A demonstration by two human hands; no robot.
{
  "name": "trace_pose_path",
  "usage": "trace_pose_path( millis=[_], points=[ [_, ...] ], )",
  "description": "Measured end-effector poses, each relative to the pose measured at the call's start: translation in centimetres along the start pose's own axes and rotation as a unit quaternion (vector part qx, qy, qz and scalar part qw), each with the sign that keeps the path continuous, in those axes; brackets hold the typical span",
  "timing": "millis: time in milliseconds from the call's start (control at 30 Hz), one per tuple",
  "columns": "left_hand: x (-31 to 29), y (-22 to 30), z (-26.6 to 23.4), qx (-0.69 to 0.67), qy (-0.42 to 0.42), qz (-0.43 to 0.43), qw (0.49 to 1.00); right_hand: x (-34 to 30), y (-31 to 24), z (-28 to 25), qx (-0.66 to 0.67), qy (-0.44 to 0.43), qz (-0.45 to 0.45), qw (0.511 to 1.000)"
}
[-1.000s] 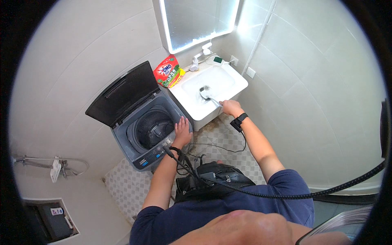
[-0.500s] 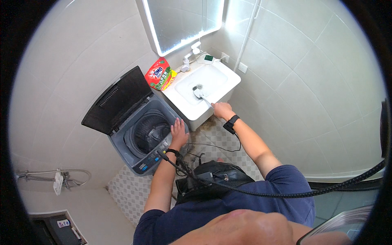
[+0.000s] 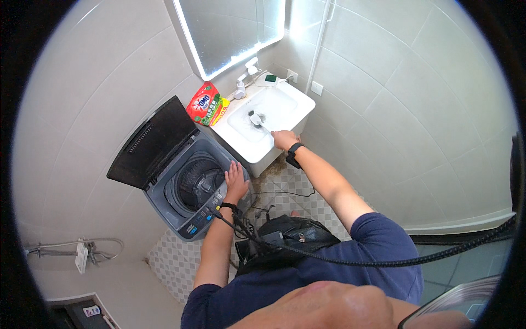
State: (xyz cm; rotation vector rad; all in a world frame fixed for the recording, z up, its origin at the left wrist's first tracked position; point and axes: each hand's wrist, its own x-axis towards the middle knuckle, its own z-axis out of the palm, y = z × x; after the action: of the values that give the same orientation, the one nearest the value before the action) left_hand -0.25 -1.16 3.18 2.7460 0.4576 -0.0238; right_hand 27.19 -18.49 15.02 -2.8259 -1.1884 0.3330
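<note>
The brush (image 3: 256,119) has its head in the sink (image 3: 251,151). The right hand (image 3: 285,140), by the sink's front edge, has its grip closed around the brush. The left hand (image 3: 235,182) lies flat on the washing machine (image 3: 174,218), left of the sink. This looks like the scrubbing part; the next rub needs a tight hold.

From where I stand, the washing machine (image 3: 200,217) is left of the sink (image 3: 246,150), its raised lid (image 3: 153,142) on the far left. A detergent pouch (image 3: 205,104) sits at the sink's rear-left corner, left of the faucet (image 3: 240,91). The mirror (image 3: 233,35) is behind. A brush (image 3: 256,119) extends from the basin to the right fingers (image 3: 278,137); the left fingers (image 3: 234,168) rest on the machine's right edge.
</note>
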Motion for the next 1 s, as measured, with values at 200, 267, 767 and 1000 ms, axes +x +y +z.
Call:
trace_pose_path(
  millis=[200, 267, 767, 1000],
  points=[
    [0.0, 0.0, 0.3, -0.005, 0.021, 0.003, 1.0, -3.1, 0.0, -2.2, -0.061, -0.014, -0.032, 0.998],
    [0.0, 0.0, 0.2, 0.001, 0.007, -0.009, 1.0, -2.6, 0.5, -2.4, -0.048, -0.027, -0.03, 0.998],
    [-0.3, -0.2, 0.3, -0.026, 0.026, 0.006, 0.999, -4.6, 0.5, -0.4, -0.047, -0.01, -0.035, 0.998],
    [0.2, -0.2, 0.2, -0.011, 0.011, -0.003, 1.0, -6.0, -0.1, -0.3, -0.062, -0.009, -0.057, 0.996]
  ],
)
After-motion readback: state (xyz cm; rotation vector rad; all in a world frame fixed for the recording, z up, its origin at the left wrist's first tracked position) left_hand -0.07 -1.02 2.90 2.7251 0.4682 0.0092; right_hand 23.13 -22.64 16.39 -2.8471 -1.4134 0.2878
